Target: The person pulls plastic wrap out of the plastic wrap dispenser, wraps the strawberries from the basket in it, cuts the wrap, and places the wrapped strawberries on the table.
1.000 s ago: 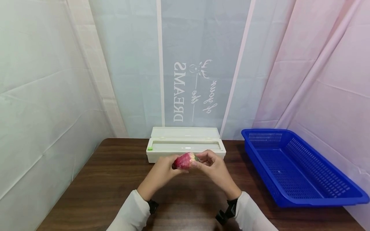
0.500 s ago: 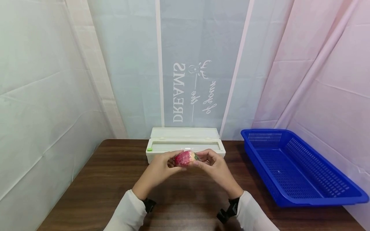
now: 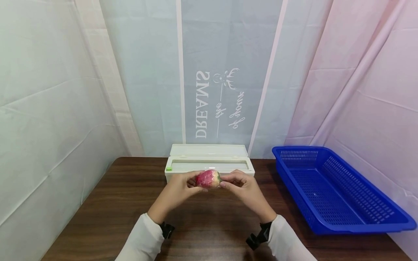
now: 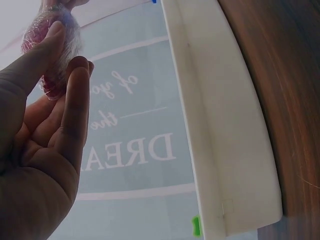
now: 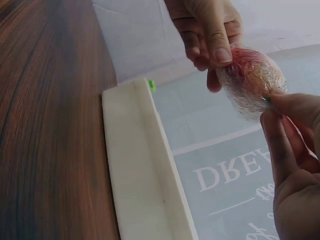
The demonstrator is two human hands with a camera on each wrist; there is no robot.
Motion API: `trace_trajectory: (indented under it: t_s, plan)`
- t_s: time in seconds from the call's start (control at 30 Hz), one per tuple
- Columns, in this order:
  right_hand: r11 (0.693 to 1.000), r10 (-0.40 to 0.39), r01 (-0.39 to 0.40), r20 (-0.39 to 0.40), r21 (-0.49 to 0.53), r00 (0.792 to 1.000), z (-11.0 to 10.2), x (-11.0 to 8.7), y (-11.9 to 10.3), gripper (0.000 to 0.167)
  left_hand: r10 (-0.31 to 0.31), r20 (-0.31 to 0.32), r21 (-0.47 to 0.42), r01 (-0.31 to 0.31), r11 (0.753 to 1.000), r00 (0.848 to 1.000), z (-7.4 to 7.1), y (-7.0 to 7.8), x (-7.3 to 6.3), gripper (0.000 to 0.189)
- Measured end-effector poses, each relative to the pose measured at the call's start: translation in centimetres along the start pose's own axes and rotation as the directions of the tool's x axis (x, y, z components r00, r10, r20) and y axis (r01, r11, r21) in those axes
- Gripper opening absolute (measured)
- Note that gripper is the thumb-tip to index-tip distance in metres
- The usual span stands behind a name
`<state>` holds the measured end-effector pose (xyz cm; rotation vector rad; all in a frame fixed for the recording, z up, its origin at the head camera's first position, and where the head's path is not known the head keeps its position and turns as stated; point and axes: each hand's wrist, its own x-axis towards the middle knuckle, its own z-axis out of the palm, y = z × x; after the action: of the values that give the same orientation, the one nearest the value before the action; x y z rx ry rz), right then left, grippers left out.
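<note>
A red fruit, pale yellow toward its green end, is held between both hands, above the table and in front of the dispenser. Clear cling film wraps it, wrinkled and shiny in both wrist views. My left hand grips the red end, thumb on the near side and fingers behind. At the green end, my right hand pinches with thumb and forefinger. Behind the hands stands a white cling film dispenser, its lid raised and a green slider at its left end.
A blue perforated basket stands on the right of the dark wood table. Pale curtains with printed lettering hang at the back and sides. Black straps circle both wrists.
The left hand has shifted slightly left and the fruit has turned a little, so less of its green end shows. The right fingers now pinch closer against that end.
</note>
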<state>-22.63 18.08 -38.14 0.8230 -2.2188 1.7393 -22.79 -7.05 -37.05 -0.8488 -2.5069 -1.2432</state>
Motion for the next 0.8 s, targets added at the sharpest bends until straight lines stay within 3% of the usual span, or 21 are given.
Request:
trace_trajectory:
  t_s: [0.2, 0.4, 0.57, 0.8]
  plan:
    - [0.999, -0.047, 0.047, 0.057, -0.005, 0.997, 0.15, -0.01, 0.14, 0.024, 0.003, -0.006, 0.023, -0.003, 1.0, 1.0, -0.04, 0.0, 0.02, 0.047]
    - [0.979, -0.126, 0.137, 0.086, -0.15, 0.988, 0.32, 0.08, 0.0, 0.034, 0.022, -0.001, 0.026, -0.022, 0.999, 1.0, 0.04, 0.18, -0.01, 0.047]
    - [0.956, -0.177, 0.192, 0.087, -0.219, 0.98, 0.16, 0.07, -0.16, 0.028, 0.041, 0.02, 0.011, -0.041, 0.999, 0.999, 0.09, 0.26, -0.08, 0.045]
    - [0.958, -0.176, 0.191, 0.086, -0.214, 0.981, -0.18, -0.03, 0.11, 0.023, 0.055, 0.015, 0.044, -0.055, 0.997, 0.998, 0.25, 0.09, -0.15, 0.036]
